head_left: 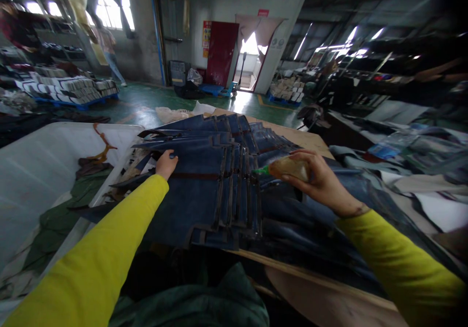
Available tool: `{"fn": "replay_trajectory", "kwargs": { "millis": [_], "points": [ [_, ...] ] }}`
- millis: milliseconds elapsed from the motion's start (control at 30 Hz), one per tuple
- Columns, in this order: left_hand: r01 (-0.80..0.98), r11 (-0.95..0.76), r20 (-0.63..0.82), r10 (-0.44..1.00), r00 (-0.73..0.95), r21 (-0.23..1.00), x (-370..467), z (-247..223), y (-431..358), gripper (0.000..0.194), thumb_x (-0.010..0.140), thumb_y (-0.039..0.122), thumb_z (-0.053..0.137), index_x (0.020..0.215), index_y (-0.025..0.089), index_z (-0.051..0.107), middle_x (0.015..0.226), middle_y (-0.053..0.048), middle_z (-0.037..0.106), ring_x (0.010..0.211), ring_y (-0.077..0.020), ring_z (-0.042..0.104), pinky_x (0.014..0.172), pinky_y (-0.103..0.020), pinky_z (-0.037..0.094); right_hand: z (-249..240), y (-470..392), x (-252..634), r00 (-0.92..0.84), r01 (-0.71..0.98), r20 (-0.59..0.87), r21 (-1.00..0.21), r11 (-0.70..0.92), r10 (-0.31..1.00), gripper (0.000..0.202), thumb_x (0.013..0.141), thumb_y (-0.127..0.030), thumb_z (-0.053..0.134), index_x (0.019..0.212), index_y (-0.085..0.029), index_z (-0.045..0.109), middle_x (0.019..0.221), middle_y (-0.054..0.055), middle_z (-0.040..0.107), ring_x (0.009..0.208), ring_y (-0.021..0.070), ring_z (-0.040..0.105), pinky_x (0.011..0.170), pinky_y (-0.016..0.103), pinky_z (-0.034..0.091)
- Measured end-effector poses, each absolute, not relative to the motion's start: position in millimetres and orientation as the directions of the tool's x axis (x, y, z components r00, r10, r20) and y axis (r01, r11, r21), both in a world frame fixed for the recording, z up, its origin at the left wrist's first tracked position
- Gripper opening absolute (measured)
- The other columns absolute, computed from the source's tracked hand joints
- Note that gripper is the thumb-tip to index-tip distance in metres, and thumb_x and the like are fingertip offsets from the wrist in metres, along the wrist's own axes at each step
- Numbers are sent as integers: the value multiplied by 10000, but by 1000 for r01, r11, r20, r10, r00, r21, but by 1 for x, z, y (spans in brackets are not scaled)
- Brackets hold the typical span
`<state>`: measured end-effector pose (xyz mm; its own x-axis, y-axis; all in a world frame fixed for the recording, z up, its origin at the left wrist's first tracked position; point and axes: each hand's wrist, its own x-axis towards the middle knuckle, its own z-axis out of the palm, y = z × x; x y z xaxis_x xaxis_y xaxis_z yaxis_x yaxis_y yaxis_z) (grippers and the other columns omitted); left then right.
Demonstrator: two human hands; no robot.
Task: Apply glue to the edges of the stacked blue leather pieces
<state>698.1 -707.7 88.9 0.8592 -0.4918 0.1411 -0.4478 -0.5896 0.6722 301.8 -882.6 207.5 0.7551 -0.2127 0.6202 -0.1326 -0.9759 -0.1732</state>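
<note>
My right hand (321,181) is wrapped around a squeeze bottle (288,167) with a yellowish, stained body. Its green nozzle (261,170) points left, close to the dark edges of the overlapping blue panels. These panels (197,195) look like leather, lie fanned out in a row, and have a brown strip (193,176) running across them. At the left side of the top panel, my left hand (167,164) is closed with the thumb up, gripping the panel's edge. Its lower fingers are partly hidden.
A white bin (73,132) with green cloth stands at left. More dark blue and pale sheets (438,205) lie at right, near a clear plastic bottle (391,144). The wooden board (310,142) shows behind the panels. Pallets of stacked pieces (69,88) and a walking person (107,47) are farther back.
</note>
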Motion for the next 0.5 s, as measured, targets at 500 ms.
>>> {"fn": "replay_trajectory", "kwargs": {
  "millis": [500],
  "points": [
    [-456,-577,150,-498,854,678,700,86,-708,393,809,287,528,1186,178,548,1191,-101,605,1086,-229,566,909,-308,427,192,-938,334,713,-266,587,-279,-923,-384,452,755,-417,628,1151,-256,479,1062,76,541,1018,283,539,839,474,475]
  ]
}}
